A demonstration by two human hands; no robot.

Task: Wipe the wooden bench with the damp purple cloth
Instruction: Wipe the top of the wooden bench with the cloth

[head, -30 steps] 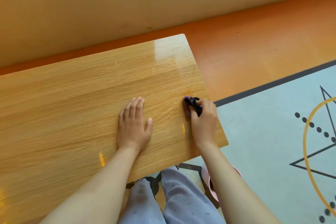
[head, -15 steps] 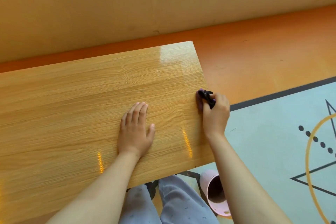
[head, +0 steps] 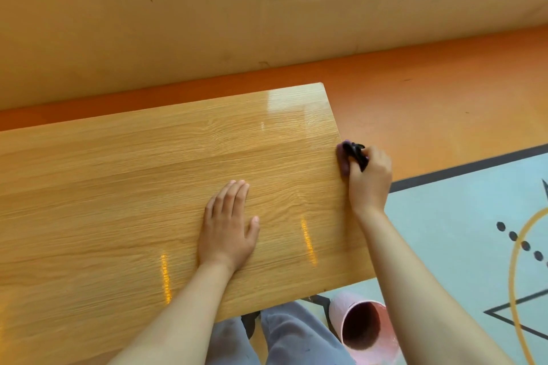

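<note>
The wooden bench (head: 124,192) fills the left and middle of the view, its glossy light-oak top ending at a right-hand edge. My left hand (head: 226,230) lies flat on the top with straight fingers, near the front right part. My right hand (head: 369,179) grips the bunched purple cloth (head: 344,157) and holds it against the bench's right end edge, about halfway along that edge. Only a small purple patch and a dark fold of the cloth show past my fingers.
A pink bucket (head: 360,324) stands on the floor below the bench's front right corner, beside my grey-trousered legs (head: 284,338). An orange floor strip (head: 430,92) and a beige wall lie behind. A pale blue floor mat (head: 462,234) with lines is to the right.
My right hand has slid the cloth off the bench top to its right end edge and further along it away from me. My left hand has stayed flat in place.
</note>
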